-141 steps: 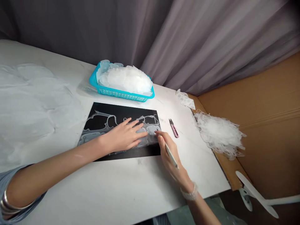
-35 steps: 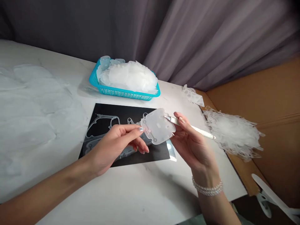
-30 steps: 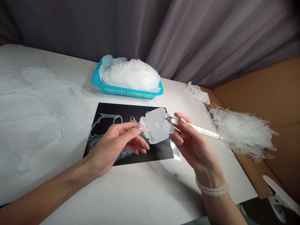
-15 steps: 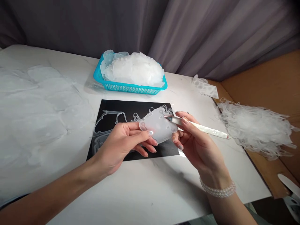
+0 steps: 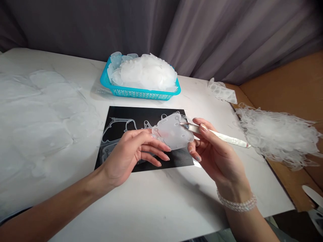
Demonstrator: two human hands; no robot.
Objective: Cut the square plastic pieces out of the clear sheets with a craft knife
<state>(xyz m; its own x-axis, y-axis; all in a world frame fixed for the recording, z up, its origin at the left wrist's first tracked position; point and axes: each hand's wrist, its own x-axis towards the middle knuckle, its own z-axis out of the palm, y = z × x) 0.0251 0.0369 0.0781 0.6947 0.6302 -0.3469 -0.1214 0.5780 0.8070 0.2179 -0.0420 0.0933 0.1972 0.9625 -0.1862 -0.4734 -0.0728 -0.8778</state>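
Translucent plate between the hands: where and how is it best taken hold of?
Probably pinched at its left edge, coming from the left hand's side. The translucent plate looks thin and flat, which suits an edge pinch, and the white-handled tool in the right hand has its tip over the upper-right part.

Head-worn view, forward and down, close over the table (image 5: 151, 201)

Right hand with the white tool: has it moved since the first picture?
Yes, rightward: against the black mat, the right hand now sits farther past the mat's right edge, and seems raised.
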